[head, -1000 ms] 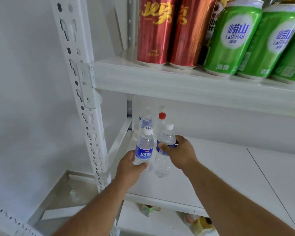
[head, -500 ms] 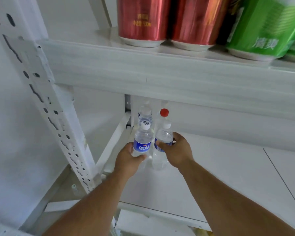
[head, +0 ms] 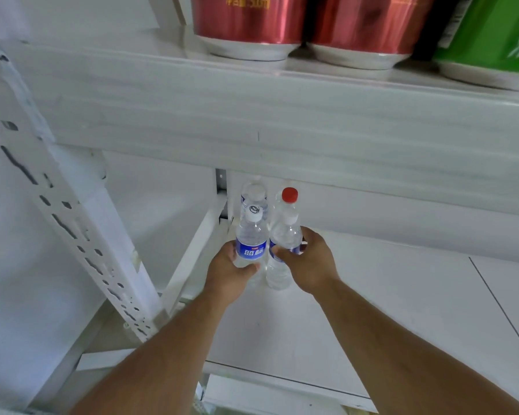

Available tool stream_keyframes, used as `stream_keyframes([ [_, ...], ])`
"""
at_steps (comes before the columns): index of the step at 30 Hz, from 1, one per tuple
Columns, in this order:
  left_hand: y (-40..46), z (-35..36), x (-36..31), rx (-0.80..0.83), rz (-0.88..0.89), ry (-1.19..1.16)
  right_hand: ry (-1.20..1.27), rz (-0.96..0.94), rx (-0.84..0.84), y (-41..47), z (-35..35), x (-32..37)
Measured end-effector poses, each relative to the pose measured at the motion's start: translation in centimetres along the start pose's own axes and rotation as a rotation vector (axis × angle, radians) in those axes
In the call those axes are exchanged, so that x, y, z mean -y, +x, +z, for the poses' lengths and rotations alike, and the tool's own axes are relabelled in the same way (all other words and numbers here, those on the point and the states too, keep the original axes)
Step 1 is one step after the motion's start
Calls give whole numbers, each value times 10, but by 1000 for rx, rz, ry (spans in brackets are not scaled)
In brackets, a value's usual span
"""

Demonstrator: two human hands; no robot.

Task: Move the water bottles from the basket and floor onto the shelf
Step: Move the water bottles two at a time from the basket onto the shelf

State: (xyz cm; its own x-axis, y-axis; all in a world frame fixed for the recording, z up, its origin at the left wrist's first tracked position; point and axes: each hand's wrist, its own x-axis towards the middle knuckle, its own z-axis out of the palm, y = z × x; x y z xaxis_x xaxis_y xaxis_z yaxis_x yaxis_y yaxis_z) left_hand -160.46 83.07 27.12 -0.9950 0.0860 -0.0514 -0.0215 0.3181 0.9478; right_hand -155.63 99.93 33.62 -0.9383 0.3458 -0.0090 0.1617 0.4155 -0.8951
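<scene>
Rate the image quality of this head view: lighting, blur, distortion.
Head view: soft, even light with faint shadows on the shelf; wide-angle bending slants the perforated post and swells the red cans; edges and far bottles look soft, while the blue label on the left-hand bottle stays readable.

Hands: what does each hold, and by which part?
Left hand grips a bottle below its label; right hand grips another bottle at its label.

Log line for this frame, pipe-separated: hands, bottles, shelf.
left hand grips blue-label bottle | right hand grips second bottle | both upright at shelf back-left | red-cap bottle behind
</scene>
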Motion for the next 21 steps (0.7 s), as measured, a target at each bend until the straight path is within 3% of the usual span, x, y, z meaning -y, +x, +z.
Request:
stream_keyframes([
  [21, -15, -3, 4, 48, -63, 79, -10, 15, -15, -9, 0, -6],
])
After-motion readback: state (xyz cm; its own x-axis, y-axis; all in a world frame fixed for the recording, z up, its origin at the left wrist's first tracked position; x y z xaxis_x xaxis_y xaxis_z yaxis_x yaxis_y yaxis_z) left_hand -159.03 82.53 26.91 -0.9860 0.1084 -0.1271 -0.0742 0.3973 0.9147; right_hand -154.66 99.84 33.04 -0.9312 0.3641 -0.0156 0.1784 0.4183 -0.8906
